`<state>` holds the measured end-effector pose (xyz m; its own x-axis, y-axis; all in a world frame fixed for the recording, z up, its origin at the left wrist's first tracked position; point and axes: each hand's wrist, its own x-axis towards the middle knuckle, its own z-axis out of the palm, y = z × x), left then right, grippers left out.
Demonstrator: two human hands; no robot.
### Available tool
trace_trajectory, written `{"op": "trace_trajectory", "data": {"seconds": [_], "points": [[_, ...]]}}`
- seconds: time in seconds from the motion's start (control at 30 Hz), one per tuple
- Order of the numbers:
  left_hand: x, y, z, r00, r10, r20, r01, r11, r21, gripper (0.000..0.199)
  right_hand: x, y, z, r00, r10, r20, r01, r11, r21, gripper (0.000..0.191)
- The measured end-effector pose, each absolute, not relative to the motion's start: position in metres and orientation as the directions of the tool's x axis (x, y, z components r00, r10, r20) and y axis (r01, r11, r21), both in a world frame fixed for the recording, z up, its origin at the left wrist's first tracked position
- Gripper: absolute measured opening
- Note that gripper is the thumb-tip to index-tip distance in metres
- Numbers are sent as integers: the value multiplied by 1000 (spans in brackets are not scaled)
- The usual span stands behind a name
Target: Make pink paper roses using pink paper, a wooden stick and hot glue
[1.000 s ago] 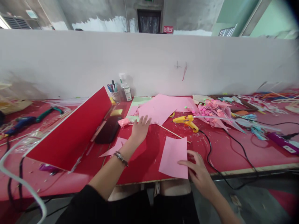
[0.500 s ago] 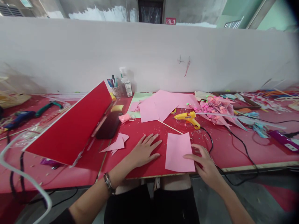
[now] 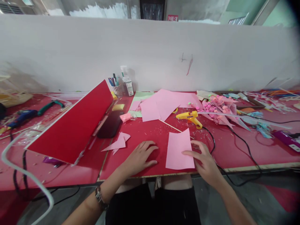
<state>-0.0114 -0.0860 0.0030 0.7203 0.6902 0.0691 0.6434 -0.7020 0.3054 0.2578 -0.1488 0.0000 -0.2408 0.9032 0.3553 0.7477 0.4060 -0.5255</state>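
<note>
A pink sheet of paper (image 3: 178, 153) stands slightly raised near the table's front edge, its upper right corner bent up. My right hand (image 3: 203, 161) pinches its right side, thumb in front and fingers behind. To the left of the sheet, my left hand (image 3: 140, 157) rests on the red tabletop with fingers apart and a little curled, holding nothing. Farther left lie small folded pink paper pieces (image 3: 119, 143). A thin wooden stick (image 3: 171, 125) lies behind the sheet, partly hidden by it.
A yellow glue gun (image 3: 191, 117) with a black cord lies at the back right, beside pink paper bundles (image 3: 217, 107). More pink sheets (image 3: 161, 104) are stacked behind. A red board (image 3: 72, 125) leans over a dark phone-like object (image 3: 109, 125) at left. A pen cup (image 3: 116, 89) stands behind.
My left hand has drawn back to the left and its fingers have curled. The pink sheet has tipped up slightly in my right hand.
</note>
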Motion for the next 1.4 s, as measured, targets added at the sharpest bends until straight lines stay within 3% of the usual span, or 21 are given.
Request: {"op": "trace_trajectory", "data": {"seconds": [0.1,0.27,0.5,0.63,0.77,0.83,0.93,1.03,1.13,1.23,1.4], "points": [[-13,-86,6,694,715,84,675,-686,272,32,257,-148,1,-227,904,361,744,401,-535,36],[-12,-77,6,761,648,33,642,-759,107,18,255,-148,2,-222,905,362,737,399,-545,36],[-26,-37,3,527,847,69,849,-529,3,22,251,-146,2,-237,899,368,712,419,-563,36],[-29,-30,14,422,892,164,902,-432,28,29,247,-144,8,-179,867,464,747,427,-509,29],[-27,-44,21,660,742,116,719,-669,187,25,240,-146,12,-78,751,656,783,453,-426,29],[-31,-48,19,757,651,54,625,-745,233,24,234,-147,11,-89,724,684,776,481,-408,29],[-42,-44,15,723,690,38,669,-713,210,26,224,-146,6,-271,736,620,758,560,-333,29],[-50,-39,16,618,782,75,767,-621,158,29,219,-142,-2,-480,742,468,719,638,-275,32],[-45,-44,19,631,770,97,747,-636,192,33,221,-138,-11,-557,755,345,657,655,-374,32],[-30,-57,19,754,655,50,628,-742,234,44,230,-134,-15,-588,757,285,589,642,-491,29],[-12,-65,7,829,559,-20,542,-793,278,62,246,-122,-6,-622,758,194,585,616,-528,26]]}}
